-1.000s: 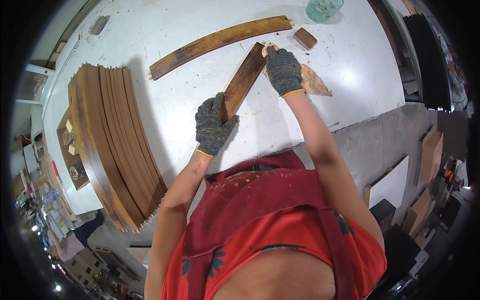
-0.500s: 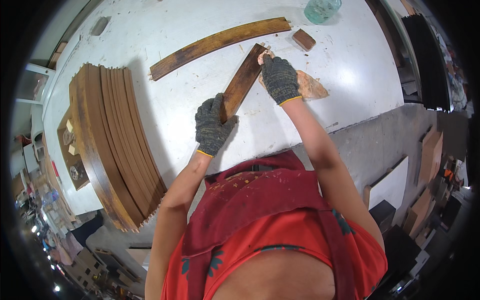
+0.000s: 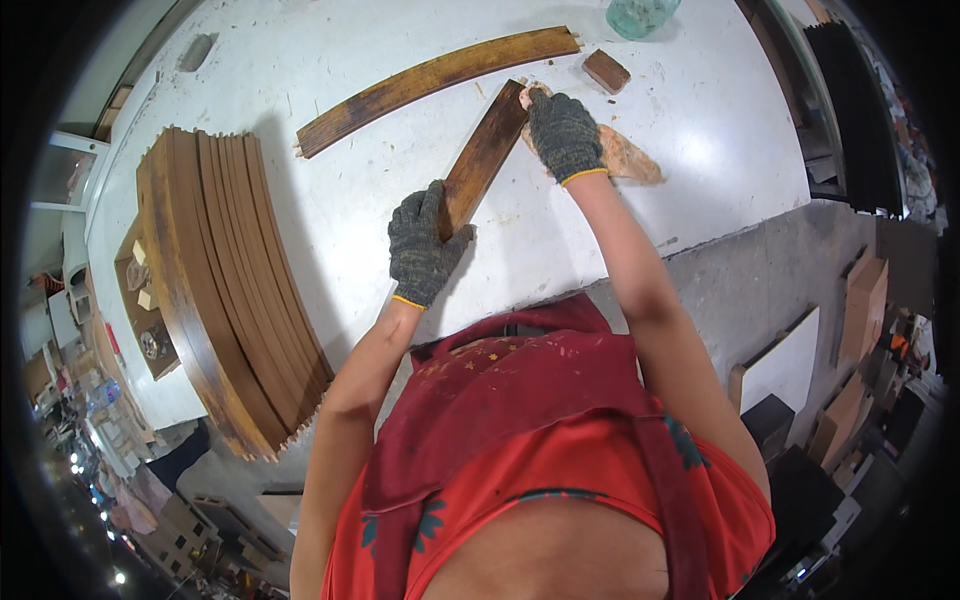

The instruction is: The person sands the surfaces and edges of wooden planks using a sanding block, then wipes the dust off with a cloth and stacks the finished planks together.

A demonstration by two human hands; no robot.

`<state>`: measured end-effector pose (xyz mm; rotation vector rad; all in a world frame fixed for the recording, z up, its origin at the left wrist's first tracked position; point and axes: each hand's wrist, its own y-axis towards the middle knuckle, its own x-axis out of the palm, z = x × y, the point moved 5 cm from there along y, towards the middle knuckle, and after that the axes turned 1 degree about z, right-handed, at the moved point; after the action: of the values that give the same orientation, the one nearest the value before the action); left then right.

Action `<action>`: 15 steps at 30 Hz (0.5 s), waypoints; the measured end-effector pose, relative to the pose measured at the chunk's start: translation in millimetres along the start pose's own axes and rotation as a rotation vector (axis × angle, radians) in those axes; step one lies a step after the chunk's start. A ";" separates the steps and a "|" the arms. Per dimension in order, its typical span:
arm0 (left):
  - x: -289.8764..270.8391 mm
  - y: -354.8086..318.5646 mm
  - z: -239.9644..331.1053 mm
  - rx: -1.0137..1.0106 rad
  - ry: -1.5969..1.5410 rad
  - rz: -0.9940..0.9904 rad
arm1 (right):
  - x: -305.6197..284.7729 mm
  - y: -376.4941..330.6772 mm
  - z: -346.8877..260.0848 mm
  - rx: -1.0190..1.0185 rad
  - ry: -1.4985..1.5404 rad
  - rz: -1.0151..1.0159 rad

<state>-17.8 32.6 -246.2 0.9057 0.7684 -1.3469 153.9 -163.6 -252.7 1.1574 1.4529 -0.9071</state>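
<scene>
A dark brown wooden slat [image 3: 488,152] lies slanted over the white table, its far end toward the right. My left hand [image 3: 421,245], in a dark knitted glove with a yellow cuff, grips the slat's near end. At the far end my right hand [image 3: 566,135], gloved alike, is closed on a stained, pinkish-tan cloth [image 3: 630,156]. Part of the cloth pokes out by the fingertips against the slat's end; the rest trails to the right under the hand. Beyond lies a longer, curved-looking wooden slat [image 3: 440,83] with small pegs at its ends.
A stack of similar slats [image 3: 235,290] stands on the left, beside an open box [image 3: 150,330] with small pieces in it. A small brown block [image 3: 606,71] and a greenish clear container [image 3: 641,16] are on the far right of the white table [image 3: 700,120]. Boards [image 3: 778,362] lean below right.
My right hand and the cloth have shifted slightly to the right and away from me. The slat's far end has moved slightly farther off; my left hand keeps its grip.
</scene>
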 end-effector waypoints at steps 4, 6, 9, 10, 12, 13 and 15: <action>-0.6 1.4 2.1 -0.020 0.008 -0.040 | 2.7 -7.3 -4.8 -0.020 -0.021 0.058; -1.0 0.2 2.1 -0.028 0.014 -0.037 | -7.9 -28.2 -24.3 -0.107 0.066 0.015; 1.0 0.6 1.0 -0.004 -0.016 -0.020 | -1.8 -80.5 -59.3 -0.355 0.183 0.110; 3.0 0.1 -0.5 -0.008 -0.004 -0.009 | 8.9 -95.7 -71.3 -0.418 0.098 0.087; 4.6 -1.7 -4.4 -0.028 0.026 0.005 | 10.1 -110.5 -85.0 -0.406 0.061 -0.013; 4.0 -2.1 -3.8 -0.020 0.013 0.010 | 9.7 -103.1 -80.5 -0.358 0.074 -0.080; 2.2 -2.5 -2.1 -0.005 -0.015 0.018 | 14.6 -72.8 -57.2 -0.260 0.099 -0.216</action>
<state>-20.0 33.5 -249.3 0.8952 0.7500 -1.3339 68.7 -124.9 -258.7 0.8747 1.7454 -0.7855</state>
